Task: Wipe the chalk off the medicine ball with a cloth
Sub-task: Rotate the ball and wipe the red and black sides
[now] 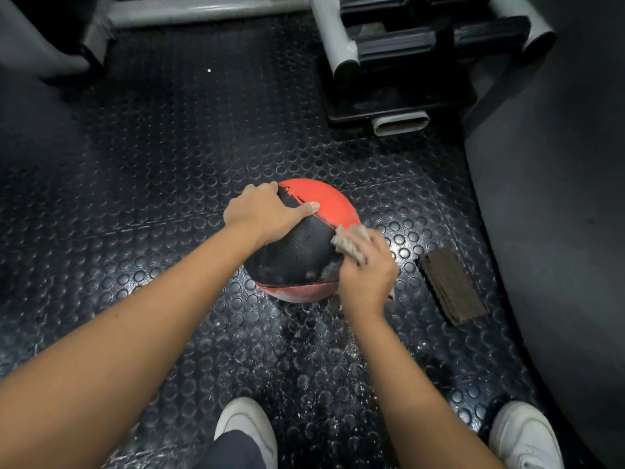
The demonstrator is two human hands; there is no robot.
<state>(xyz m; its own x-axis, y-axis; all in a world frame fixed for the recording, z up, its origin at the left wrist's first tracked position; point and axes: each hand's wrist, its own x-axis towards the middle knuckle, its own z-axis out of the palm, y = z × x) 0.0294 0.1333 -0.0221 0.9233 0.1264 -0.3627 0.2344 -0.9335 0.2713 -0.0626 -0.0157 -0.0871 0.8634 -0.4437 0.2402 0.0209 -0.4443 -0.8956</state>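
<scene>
A red and black medicine ball [301,252] sits on the studded rubber floor in the middle of the view. Pale chalk smears show on its lower black panel and on the red strip beneath. My left hand [267,211] lies over the ball's top left, fingers spread down its far side and thumb along the seam. My right hand [367,269] grips a crumpled beige cloth [350,243] and holds it against the ball's right side.
A folded dark brown cloth [451,286] lies on the floor to the right of the ball. A grey-framed weight machine [389,62] stands behind, a dark padded bench [558,198] at right. My white shoes [250,431] are at the bottom, chalk dust between them.
</scene>
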